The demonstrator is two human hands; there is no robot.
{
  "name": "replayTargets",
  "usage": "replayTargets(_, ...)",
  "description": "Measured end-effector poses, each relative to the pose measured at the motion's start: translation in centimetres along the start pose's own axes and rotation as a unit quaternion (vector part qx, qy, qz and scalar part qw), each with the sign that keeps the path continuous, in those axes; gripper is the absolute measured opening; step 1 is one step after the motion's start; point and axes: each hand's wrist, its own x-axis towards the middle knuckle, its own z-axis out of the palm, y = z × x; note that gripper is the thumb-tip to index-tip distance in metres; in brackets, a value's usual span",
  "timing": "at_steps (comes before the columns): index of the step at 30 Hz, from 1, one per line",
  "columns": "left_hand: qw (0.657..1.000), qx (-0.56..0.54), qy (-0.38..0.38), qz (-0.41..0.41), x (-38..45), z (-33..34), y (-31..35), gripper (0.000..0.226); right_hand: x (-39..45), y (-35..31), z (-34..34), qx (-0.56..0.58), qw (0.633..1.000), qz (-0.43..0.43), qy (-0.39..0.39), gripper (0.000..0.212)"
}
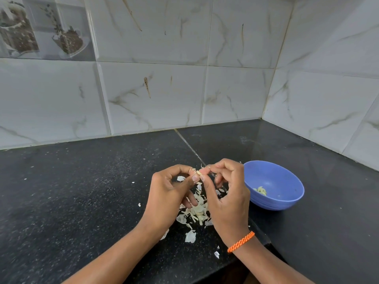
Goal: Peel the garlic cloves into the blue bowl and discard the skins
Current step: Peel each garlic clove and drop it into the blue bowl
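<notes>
A heap of skins lies on the black tabletop under the hands, with the blue bowl just to the right holding a few peeled cloves. Both hands meet above the heap, fingers curled: the left hand and right hand pinch what looks like one small clove between their fingertips.

On the counter, the bowl sits right of centre, with peeled cloves in it. Left of the bowl lies a heap of skins, loose bits scattered around it. Above the heap, the left hand and right hand meet, pinching a clove between them. Tiled walls stand far behind and to the right.
</notes>
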Motion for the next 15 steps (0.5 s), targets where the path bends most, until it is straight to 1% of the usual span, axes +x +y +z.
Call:
replayTargets(3,1.000,0.012,-0.007,0.001,-0.09,0.04,0.20,0.011,0.04,0.02,0.08,0.006,1.000,0.008,-0.002,0.038)
replayTargets(7,0.999,0.030,-0.013,-0.003,-0.01,-0.11,0.23,0.023,0.11,0.12,0.14,0.014,1.000,0.023,0.007,0.035)
replayTargets(9,0.999,0.037,-0.017,-0.004,0.02,-0.11,0.16,0.020,0.20,0.06,0.14,0.018,0.999,0.028,0.012,0.036)
replayTargets(12,0.999,0.038,-0.019,-0.006,-0.03,-0.11,0.05,0.010,0.15,0.16,0.14,0.021,0.999,0.031,0.005,0.036)
replayTargets(15,1.000,0.019,-0.011,-0.017,0.10,-0.16,-0.08,0.011,0.03,0.10,0.13,0.013,1.000,0.023,-0.007,0.037)
